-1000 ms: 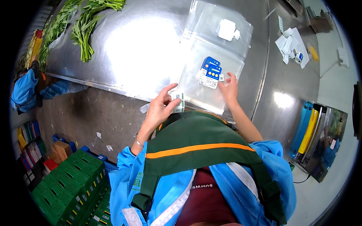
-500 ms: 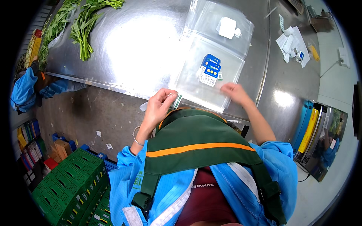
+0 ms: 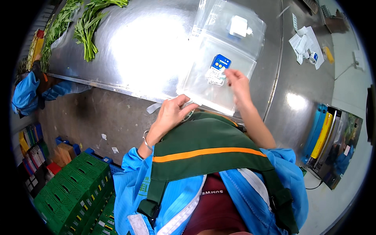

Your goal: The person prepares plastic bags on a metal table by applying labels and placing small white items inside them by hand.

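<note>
My left hand (image 3: 171, 114) is closed on a strip of small stickers (image 3: 189, 113) at the table's near edge. A pale loose end of strip (image 3: 153, 108) hangs to the left of that hand. Over the stack of clear plastic bags (image 3: 203, 88), my right hand (image 3: 239, 87) has its thumb and fingers pinched together. A small pale piece shows at its fingertips, too blurred to make out. Just left of those fingertips, a blue-and-white label (image 3: 220, 62) lies on the bags, its lower right part covered by the hand.
Leafy green bundles (image 3: 87, 33) lie at the far left of the metal table (image 3: 129, 74). White cards (image 3: 238, 26) rest on the farther bags. Crumpled paper (image 3: 303, 45) lies at the right. Green crates (image 3: 74, 188) stand lower left, near another person's blue sleeve (image 3: 25, 92).
My right hand has moved left and away from me, onto the label. The lower blue label and a small sticker beside it no longer show. My left hand has turned the strip nearly edge-on.
</note>
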`<state>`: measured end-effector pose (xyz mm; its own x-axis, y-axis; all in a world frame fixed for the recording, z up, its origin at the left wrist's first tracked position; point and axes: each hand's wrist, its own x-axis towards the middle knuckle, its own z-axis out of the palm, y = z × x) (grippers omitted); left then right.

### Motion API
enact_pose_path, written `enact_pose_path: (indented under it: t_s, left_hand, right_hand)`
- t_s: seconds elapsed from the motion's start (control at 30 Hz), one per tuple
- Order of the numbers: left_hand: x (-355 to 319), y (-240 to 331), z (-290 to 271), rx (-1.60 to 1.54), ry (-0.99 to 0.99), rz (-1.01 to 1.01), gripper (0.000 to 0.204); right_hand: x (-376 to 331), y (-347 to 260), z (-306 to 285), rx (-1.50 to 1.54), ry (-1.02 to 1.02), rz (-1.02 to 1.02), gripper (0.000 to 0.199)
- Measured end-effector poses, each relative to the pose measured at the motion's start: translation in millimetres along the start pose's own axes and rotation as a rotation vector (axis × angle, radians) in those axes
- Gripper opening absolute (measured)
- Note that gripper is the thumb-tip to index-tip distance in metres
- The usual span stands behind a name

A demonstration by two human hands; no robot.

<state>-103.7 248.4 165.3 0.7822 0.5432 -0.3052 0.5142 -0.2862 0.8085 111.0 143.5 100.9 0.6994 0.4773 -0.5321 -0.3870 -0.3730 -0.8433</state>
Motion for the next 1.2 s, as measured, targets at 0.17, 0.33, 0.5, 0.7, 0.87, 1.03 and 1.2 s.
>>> enact_pose_path:
  t_s: [0.17,0.33,0.5,0.7,0.87,1.03,1.2]
  left_hand:
    - [-0.5,3.2,-6.3,-0.117,0.041,-0.074,0.034]
    - [-4.0,-21.4,-9.5,-0.282,0.095,-0.149,0.031]
    - [2.3,-16.0,-6.2,-0.472,0.037,-0.088,0.023]
    - [-1.4,-21.1,-1.0,-0.457,0.062,-0.152,0.018]
    - [-1.0,-9.3,-6.9,-0.394,0.101,-0.276,0.020]
    - [-3.3,-14.5,-1.1,-0.534,0.082,-0.205,0.021]
    - [-2.8,-9.7,1.0,-0.167,0.134,-0.089,0.024]
  right_hand:
    - [52.8,67.3,-38.5,-0.506,0.159,-0.156,0.025]
    - [9.5,42.4,-55.2,-0.962,-0.029,-0.543,0.023]
    - [2.4,63.8,-77.5,-1.284,-0.590,-0.491,0.014]
    - [23.5,58.6,-87.3,-0.924,-0.421,-0.484,0.014]
    - [17.0,60.5,-90.7,-1.163,-0.471,-0.586,0.015]
    - [42.7,58.0,-103.4,-0.820,-0.391,-0.274,0.015]
    - [65.1,-2.0,-104.4,-0.261,0.302,-0.486,0.025]
